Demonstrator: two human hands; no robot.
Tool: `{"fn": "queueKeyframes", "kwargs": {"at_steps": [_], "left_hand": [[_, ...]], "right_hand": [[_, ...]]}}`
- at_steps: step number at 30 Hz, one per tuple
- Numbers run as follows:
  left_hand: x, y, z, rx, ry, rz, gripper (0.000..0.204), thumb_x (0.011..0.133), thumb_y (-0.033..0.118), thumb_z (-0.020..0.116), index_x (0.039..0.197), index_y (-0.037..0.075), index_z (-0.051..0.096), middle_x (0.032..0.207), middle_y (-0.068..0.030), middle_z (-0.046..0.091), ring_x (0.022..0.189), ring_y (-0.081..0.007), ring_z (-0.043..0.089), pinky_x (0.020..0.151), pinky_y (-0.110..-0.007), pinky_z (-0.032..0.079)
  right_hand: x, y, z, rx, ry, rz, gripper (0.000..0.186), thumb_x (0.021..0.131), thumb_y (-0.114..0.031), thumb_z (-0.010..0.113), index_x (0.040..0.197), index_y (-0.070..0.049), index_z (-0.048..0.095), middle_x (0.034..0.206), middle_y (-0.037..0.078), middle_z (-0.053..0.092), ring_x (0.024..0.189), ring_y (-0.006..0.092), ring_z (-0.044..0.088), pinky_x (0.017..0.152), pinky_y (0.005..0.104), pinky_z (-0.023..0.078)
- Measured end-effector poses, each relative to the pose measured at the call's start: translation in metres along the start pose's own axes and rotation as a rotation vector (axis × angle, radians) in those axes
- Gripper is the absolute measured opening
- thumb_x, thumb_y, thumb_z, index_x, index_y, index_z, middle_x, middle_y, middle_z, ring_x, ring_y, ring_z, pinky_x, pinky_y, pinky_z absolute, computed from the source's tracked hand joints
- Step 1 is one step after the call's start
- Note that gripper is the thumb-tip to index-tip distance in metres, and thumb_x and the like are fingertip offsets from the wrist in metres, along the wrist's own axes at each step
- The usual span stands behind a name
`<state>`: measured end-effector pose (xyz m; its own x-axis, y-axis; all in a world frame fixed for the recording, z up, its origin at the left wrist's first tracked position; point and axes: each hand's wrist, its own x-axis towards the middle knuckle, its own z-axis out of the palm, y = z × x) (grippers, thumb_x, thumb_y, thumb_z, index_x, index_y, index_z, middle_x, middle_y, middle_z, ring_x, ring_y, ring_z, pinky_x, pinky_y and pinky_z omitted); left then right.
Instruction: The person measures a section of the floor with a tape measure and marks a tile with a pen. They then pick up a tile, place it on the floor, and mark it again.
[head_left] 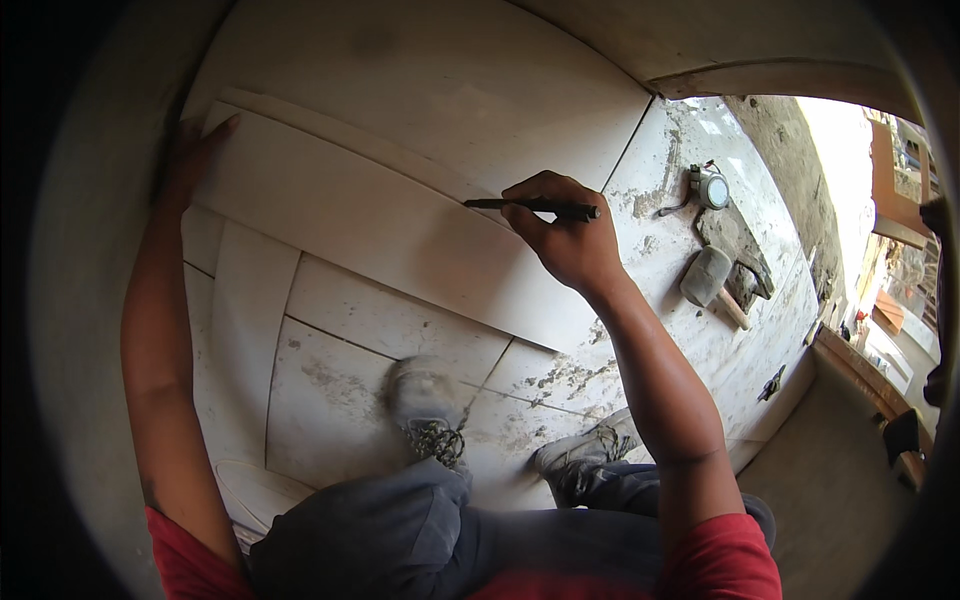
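Note:
A long, pale tile strip point(350, 205) lies slantwise over the larger floor tiles. At its far left end is my left hand point(190, 165), with the thumb on the top face and the other fingers mostly hidden round the end by the wall. My right hand point(565, 225) pinches a black marker pen point(550, 207). The pen points left, its tip at the strip's far long edge, near the middle. Along that edge a second pale tile edge point(300, 115) shows beneath or behind the strip.
To the right, a round-faced tape measure point(712, 190) and a rubber mallet point(706, 276) with a wooden handle lie on mortar-spotted tiles. My shoes point(425, 390) stand near the strip's near edge. A wall point(110, 230) rises at the left; a bright opening point(835, 150) lies far right.

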<state>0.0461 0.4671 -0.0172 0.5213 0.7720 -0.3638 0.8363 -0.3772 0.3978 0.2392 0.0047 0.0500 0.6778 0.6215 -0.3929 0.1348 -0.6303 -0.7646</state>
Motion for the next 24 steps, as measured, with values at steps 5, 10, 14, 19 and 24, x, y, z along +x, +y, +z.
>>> {"fn": "queueKeyframes", "kwargs": {"at_steps": [5, 10, 14, 19, 24], "left_hand": [[0.001, 0.000, 0.000, 0.046, 0.029, -0.023, 0.108, 0.076, 0.067, 0.073, 0.149, -0.004, 0.038, 0.144, -0.0219, 0.050, 0.131, -0.0304, 0.050, 0.110, -0.040, 0.039], [0.000, 0.001, 0.000, 0.015, 0.004, -0.012, 0.109, 0.077, 0.068, 0.072, 0.151, -0.003, 0.035, 0.147, -0.0224, 0.047, 0.133, -0.0308, 0.049, 0.111, -0.041, 0.038], [0.000, 0.003, 0.000, 0.033, -0.001, -0.050, 0.112, 0.076, 0.070, 0.072, 0.151, -0.003, 0.034, 0.148, -0.0225, 0.046, 0.134, -0.0308, 0.048, 0.112, -0.042, 0.037], [0.004, 0.001, -0.001, 0.051, -0.020, -0.063, 0.115, 0.074, 0.072, 0.072, 0.153, -0.001, 0.032, 0.151, -0.0214, 0.043, 0.137, -0.0308, 0.045, 0.114, -0.043, 0.035], [0.010, -0.007, -0.001, 0.068, -0.019, -0.064, 0.118, 0.074, 0.074, 0.071, 0.155, 0.000, 0.030, 0.154, -0.0207, 0.040, 0.141, -0.0308, 0.040, 0.116, -0.042, 0.032]], "right_hand": [[-0.008, 0.008, -0.009, -0.003, 0.009, 0.016, 0.018, 0.084, -0.016, 0.074, 0.098, -0.005, 0.074, 0.094, 0.011, 0.073, 0.090, 0.0229, 0.071, 0.083, 0.0334, 0.054], [-0.017, 0.019, -0.016, -0.001, 0.040, -0.028, 0.018, 0.083, -0.023, 0.072, 0.094, -0.009, 0.075, 0.089, 0.014, 0.072, 0.085, 0.0295, 0.069, 0.079, 0.0381, 0.054], [-0.026, 0.027, -0.024, 0.015, 0.032, -0.013, 0.019, 0.083, -0.022, 0.072, 0.095, -0.007, 0.075, 0.089, 0.014, 0.073, 0.085, 0.0294, 0.069, 0.079, 0.0376, 0.054], [-0.034, 0.032, -0.032, 0.017, 0.041, 0.018, 0.021, 0.082, -0.022, 0.072, 0.096, -0.007, 0.074, 0.089, 0.014, 0.073, 0.085, 0.0292, 0.069, 0.079, 0.0372, 0.054], [-0.042, 0.036, -0.046, -0.044, -0.016, 0.071, 0.019, 0.086, -0.014, 0.076, 0.100, -0.002, 0.074, 0.097, 0.010, 0.073, 0.093, 0.0199, 0.071, 0.085, 0.0317, 0.053]]}}
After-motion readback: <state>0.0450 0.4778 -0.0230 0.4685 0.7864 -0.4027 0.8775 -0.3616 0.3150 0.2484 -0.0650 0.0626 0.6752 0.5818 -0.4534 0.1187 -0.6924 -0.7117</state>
